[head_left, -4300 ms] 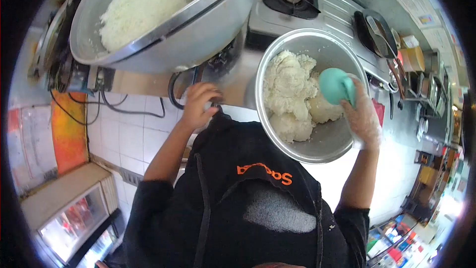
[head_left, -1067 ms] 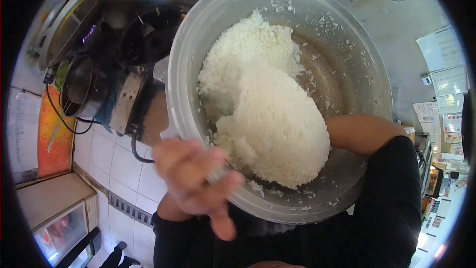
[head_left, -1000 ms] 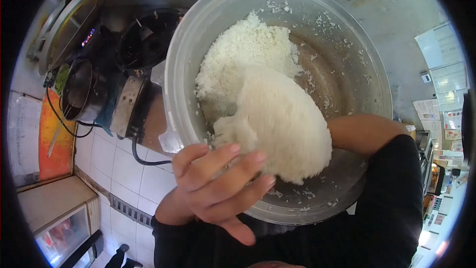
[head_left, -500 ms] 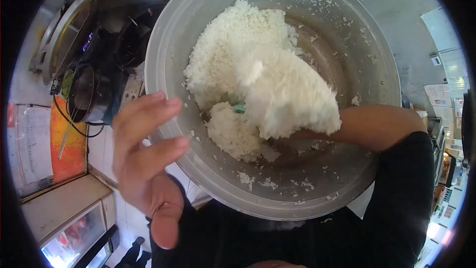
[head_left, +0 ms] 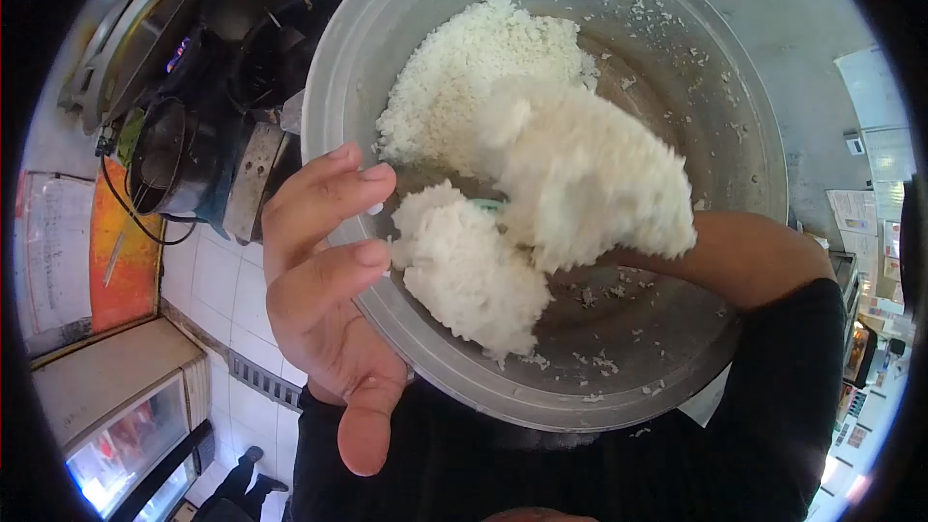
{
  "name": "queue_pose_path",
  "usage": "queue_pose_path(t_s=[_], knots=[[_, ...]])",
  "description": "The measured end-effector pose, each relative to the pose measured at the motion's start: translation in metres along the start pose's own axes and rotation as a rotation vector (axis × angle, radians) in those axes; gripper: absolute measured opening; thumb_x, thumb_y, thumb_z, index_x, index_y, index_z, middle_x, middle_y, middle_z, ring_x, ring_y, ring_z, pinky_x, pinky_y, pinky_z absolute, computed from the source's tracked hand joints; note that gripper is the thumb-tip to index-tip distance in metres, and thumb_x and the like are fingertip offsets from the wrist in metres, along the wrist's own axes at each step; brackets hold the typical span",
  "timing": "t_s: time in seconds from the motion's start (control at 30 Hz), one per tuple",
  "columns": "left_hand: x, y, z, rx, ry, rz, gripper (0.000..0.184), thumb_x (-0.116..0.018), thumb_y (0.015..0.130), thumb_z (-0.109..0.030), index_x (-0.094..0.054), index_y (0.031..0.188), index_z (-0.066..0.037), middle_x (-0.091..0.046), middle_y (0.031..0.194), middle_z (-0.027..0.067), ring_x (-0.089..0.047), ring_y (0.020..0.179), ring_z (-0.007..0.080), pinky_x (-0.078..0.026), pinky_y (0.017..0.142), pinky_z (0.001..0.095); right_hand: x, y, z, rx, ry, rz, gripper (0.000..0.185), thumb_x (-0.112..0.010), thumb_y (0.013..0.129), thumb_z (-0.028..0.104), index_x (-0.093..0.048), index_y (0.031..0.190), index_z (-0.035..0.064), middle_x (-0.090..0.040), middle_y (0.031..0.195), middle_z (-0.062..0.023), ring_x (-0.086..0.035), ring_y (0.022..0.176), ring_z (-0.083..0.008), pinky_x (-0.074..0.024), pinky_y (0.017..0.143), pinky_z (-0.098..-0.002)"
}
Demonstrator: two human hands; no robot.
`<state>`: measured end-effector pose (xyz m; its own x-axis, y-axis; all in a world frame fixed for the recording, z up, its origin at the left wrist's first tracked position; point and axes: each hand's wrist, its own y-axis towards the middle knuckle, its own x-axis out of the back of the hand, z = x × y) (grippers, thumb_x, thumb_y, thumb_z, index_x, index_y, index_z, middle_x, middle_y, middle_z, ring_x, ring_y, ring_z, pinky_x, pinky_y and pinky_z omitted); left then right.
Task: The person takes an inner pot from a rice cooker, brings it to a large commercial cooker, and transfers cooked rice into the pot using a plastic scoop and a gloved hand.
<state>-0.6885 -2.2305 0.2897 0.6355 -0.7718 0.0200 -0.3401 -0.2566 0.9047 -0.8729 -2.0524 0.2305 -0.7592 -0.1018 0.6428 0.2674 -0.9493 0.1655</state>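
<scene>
A large metal pot point(head_left: 340, 87) fills the middle of the view, with white rice point(head_left: 483, 63) heaped along its far left side. My left hand point(head_left: 333, 271) is open at the pot's left rim, fingers spread and thumb pointing down; a few grains stick to the fingertips. My right forearm point(head_left: 749, 251) reaches in over the right rim. The hand itself is hidden behind a blurred clump of rice point(head_left: 599, 179). Beside it lies another rice lump point(head_left: 469, 271) at the near left. A small piece of a green object point(head_left: 488, 204) shows between the two clumps.
Dark stove burners point(head_left: 275, 58) and a blackened pan point(head_left: 162, 150) stand left of the pot, with a small flame visible. Round metal lids point(head_left: 145, 24) lean behind them. A glass-fronted cabinet point(head_left: 130, 435) is at lower left, near another person's legs point(head_left: 237, 488) on the tiled floor.
My left hand has moved right, up to the rim. The pot sits slightly farther right in view. The near-left rice lump looks larger, and the blurred clump has shifted right.
</scene>
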Motion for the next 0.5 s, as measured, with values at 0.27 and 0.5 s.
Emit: queue_pose_path(t_s=[0.27,0.5], knots=[[0.002,-0.004,0.006,-0.086,-0.035,-0.088,0.100,-0.028,0.081,-0.084,-0.040,0.132,0.002,-0.043,0.129,0.0385,-0.049,0.120,0.0456,-0.040,0.105,0.0550,-0.009,-0.009,0.001,0.446,-0.390,-0.132,0.055,-0.052,0.095,0.029,-0.039,0.145,0.0071,-0.041,0.147,-0.0162,-0.044,0.132,-0.0245,-0.0354,0.111,-0.0341],[-0.019,-0.006,-0.005,0.007,-0.129,-0.277,0.094,-0.030,0.082,-0.083,-0.041,0.130,-0.003,-0.044,0.131,0.0314,-0.046,0.124,0.0418,-0.034,0.108,0.0521,0.062,0.014,0.104,-0.366,0.134,0.163,0.041,-0.050,0.091,0.015,-0.051,0.129,0.0000,-0.058,0.124,-0.0204,-0.055,0.116,-0.0301,-0.0413,0.104,-0.0368]])
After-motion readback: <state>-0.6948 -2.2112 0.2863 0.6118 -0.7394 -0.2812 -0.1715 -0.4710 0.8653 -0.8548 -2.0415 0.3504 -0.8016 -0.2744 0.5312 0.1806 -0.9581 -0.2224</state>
